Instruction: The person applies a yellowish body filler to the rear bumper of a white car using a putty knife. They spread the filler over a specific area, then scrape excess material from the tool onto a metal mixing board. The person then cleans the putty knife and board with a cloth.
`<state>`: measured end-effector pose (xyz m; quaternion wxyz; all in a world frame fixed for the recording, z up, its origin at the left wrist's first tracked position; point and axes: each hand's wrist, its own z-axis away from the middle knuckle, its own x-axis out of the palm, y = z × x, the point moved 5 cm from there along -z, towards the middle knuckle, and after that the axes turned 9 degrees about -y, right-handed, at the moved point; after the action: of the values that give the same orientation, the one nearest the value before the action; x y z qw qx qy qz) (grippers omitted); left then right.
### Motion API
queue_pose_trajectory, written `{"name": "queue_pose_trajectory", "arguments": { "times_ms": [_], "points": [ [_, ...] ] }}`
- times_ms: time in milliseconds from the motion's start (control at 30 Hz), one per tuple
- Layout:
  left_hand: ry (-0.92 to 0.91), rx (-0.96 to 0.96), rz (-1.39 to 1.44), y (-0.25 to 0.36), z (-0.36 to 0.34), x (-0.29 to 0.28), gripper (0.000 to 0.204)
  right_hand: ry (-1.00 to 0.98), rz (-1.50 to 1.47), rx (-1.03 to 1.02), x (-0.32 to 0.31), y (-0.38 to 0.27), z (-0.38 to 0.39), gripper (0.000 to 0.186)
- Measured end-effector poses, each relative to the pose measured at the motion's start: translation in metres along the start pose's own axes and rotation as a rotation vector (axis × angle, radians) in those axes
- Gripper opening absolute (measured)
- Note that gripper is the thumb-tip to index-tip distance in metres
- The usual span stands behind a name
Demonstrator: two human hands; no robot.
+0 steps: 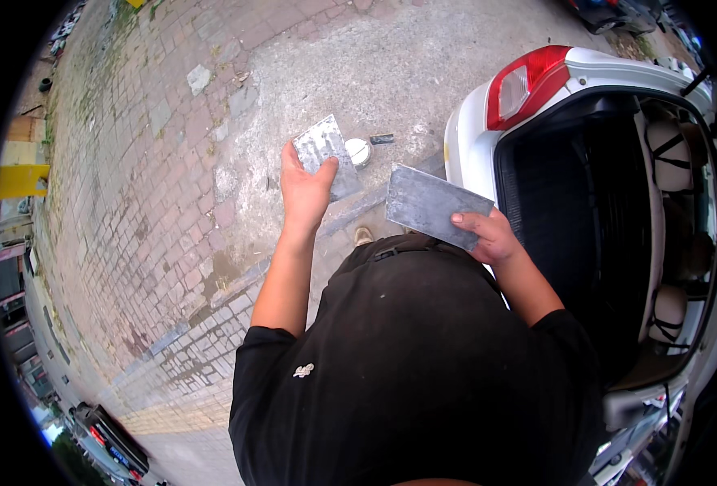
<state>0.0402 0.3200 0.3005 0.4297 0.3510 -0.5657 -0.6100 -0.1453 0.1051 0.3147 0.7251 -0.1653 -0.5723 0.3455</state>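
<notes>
My left hand [305, 193] grips a thin, silvery grey rectangular plate [318, 144] by its near edge, thumb lying across the top face. Pale glare or whitish smears show on that plate. On the right, my right hand [494, 236] is closed on the edge of a darker grey rectangular plate [429, 201] with a scuffed, blotchy surface. The two plates are apart, both held in front of my body. Beyond them on the ground stands a round white can or tub [358, 152], partly behind the left plate. Beside it lies a small dark flat piece [382, 139].
To my right is a white car [465, 146] with its rear open, showing a dark boot [553, 219] and beige seats [668, 154]. A low kerb line [366, 202] crosses near my shoe [362, 236]. Brick paving [156, 211] spreads left; a parked car [109, 441] stands behind.
</notes>
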Motion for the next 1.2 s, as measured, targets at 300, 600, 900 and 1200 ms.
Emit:
{"name": "queue_pose_trajectory", "arguments": {
  "times_ms": [300, 600, 900, 1200],
  "points": [
    [-0.632, -0.274, 0.836, 0.004, 0.052, 0.1, 0.054, 0.017, 0.17, -0.031, -0.008, 0.017, -0.033, 0.056],
    [-0.321, -0.098, 0.411, -0.008, 0.049, 0.099, 0.042, -0.303, -0.022, -0.004, 0.033, 0.005, -0.013, 0.152],
    [-0.375, 0.006, 0.267, 0.02, 0.059, 0.109, 0.048, -0.252, 0.124, -0.109, 0.032, 0.002, -0.013, 0.149],
    [-0.321, -0.016, 0.275, 0.024, 0.055, 0.098, 0.049, -0.319, -0.052, -0.116, 0.045, -0.002, -0.004, 0.134]
  ]
}}
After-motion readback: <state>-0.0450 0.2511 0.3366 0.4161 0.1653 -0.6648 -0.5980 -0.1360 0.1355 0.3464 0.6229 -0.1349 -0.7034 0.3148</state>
